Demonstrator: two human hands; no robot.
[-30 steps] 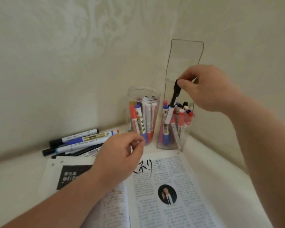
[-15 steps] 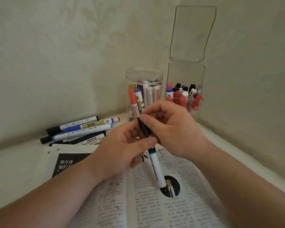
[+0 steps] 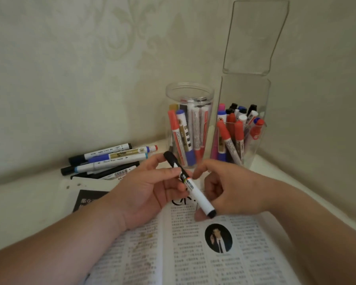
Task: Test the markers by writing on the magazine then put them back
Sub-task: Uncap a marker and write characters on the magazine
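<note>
You're working bare-armed: your left forearm point(image 3: 70, 239) and right forearm point(image 3: 306, 214) show uncovered from the wrists back to the frame's edge. Your left grip point(image 3: 144, 192) and right grip point(image 3: 234, 194) are bare as well. The few nails that show look short and plain, though blur hides detail.

Two walls in pale cream wallpaper meet at about 1 o'clock. The left wall point(image 3: 70, 75) carries a faint embossed floral motif point(image 3: 130, 25) toward 12 o'clock, and the right wall point(image 3: 329, 95) at 2 o'clock looks plainer. A white tabletop point(image 3: 17, 204) runs along their base from 9 to 3 o'clock, in soft, dim light.
</note>
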